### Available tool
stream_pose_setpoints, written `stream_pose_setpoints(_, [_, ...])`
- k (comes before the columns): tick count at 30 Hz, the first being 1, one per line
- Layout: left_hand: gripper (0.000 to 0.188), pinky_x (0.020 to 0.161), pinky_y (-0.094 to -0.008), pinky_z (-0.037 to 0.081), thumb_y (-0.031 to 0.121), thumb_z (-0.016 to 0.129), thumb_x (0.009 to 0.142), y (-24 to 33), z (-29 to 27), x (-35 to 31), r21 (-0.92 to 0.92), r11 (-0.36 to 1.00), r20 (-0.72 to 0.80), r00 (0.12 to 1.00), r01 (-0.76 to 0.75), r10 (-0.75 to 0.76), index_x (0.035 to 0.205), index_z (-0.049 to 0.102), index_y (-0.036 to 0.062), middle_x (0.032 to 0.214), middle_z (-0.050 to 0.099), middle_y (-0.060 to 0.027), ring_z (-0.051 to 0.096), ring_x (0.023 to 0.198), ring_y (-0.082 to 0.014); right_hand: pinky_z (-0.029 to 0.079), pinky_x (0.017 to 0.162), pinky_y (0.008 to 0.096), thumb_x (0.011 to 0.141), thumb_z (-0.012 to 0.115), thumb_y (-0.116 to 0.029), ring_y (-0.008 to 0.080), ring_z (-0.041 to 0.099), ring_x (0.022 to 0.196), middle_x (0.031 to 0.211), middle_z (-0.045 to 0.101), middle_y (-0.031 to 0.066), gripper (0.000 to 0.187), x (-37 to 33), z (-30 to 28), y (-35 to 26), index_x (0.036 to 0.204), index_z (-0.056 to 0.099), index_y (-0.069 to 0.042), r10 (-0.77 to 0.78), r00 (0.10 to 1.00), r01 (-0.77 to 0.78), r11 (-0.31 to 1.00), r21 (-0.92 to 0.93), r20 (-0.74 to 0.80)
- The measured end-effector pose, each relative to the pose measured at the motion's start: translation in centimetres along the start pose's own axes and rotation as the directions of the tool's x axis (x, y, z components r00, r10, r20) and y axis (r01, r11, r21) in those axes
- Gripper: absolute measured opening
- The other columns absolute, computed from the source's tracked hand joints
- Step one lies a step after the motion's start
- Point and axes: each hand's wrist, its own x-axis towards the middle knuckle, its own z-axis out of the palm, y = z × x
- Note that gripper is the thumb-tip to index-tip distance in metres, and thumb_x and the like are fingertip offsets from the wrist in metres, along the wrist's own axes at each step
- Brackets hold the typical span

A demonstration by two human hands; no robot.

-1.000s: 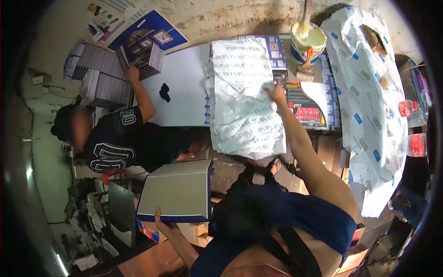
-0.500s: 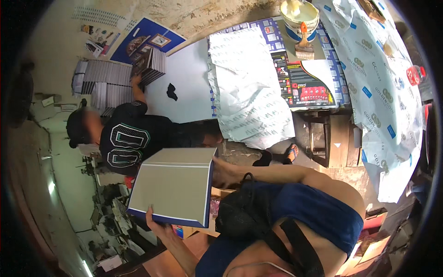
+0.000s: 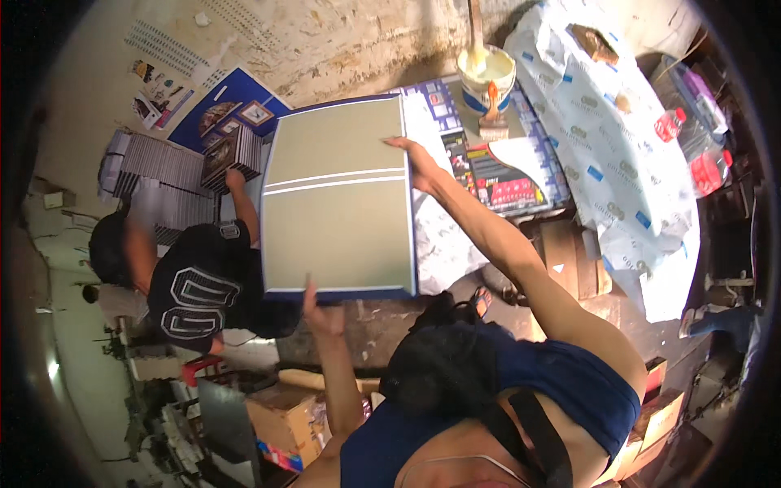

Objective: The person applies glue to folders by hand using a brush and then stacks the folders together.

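A hardcover book case (image 3: 342, 232), laid open with its inner side up, shows bare grey-beige boards, white lines across the spine and a dark blue rim. My left hand (image 3: 324, 315) grips its near edge, thumb on top and fingers hidden beneath. My right hand (image 3: 417, 165) holds the right edge of its far half, with thumb or fingertip over the board and the rest partly behind. The case is held up in front of the worktable, covering part of the white crumpled sheet (image 3: 439, 236).
Beyond stands a bucket of pale paste (image 3: 486, 73), with a flat brush (image 3: 493, 122) beside it. Printed plastic sheeting (image 3: 602, 154) drapes the right side. At left a co-worker in a black shirt (image 3: 195, 285) handles a stack of books (image 3: 232, 154). Cardboard boxes (image 3: 285, 415) lie below.
Both hands have carried the book case up and away from me, toward the table, and it now faces me more fully. My right hand, mostly hidden before, shows at its edge.
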Motion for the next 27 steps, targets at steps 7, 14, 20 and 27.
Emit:
stream_pose_setpoints(7, [0.041,0.107,-0.0357,0.039,0.014,0.059,0.095,-14.2,-8.9,13.9,-0.243,0.951,0.069,0.981,0.193,-0.182,0.134,0.05,0.0036,0.132,0.058,-0.0076,0.053,0.122,-0.0201,0.053,0.091,0.0363,0.097,0.055,-0.041,0.0216,0.065,0.104,0.12,0.065,0.0127,0.05,10.4,-13.5,-2.4,0.129,0.055,-0.003,-0.036,0.991,0.001,0.963,-0.271,-0.127])
stream_pose_setpoints(14, [0.049,0.115,-0.0319,0.027,0.024,0.048,0.103,-20.5,-17.4,15.9,0.869,0.454,-0.061,0.951,0.2,-0.303,0.148,0.036,0.0061,0.15,0.041,-0.0057,0.039,0.137,-0.0203,0.049,0.096,0.0372,0.091,0.065,-0.047,0.024,0.062,0.111,0.128,0.061,0.0156,0.066,13.3,-24.3,3.4,0.131,0.054,0.004,0.063,0.864,-0.268,0.898,-0.349,-0.5])
stream_pose_setpoints(20, [0.052,0.114,-0.0337,0.025,0.025,0.058,0.099,-23.2,-16.0,16.2,0.004,0.837,-0.134,0.83,0.547,-0.542,0.145,0.038,0.0099,0.146,0.042,-0.0008,0.034,0.138,-0.0147,0.052,0.088,0.0353,0.089,0.069,-0.044,0.024,0.063,0.104,0.12,0.063,0.0179,0.068,13.3,-25.9,1.7,0.129,0.052,0.009,-0.162,0.826,-0.176,0.835,-0.521,-0.539])
stream_pose_setpoints(27, [0.046,0.113,-0.0306,0.025,0.019,0.067,0.093,-23.6,-12.1,16.6,-0.266,0.767,-0.166,0.756,0.584,-0.633,0.135,0.052,0.0109,0.14,0.05,0.0024,0.036,0.137,-0.0113,0.052,0.085,0.0321,0.095,0.059,-0.043,0.0197,0.065,0.097,0.113,0.067,0.0121,0.055,12.9,-23.5,-3.0,0.127,0.056,0.002,-0.059,0.854,-0.234,0.844,-0.482,-0.518])
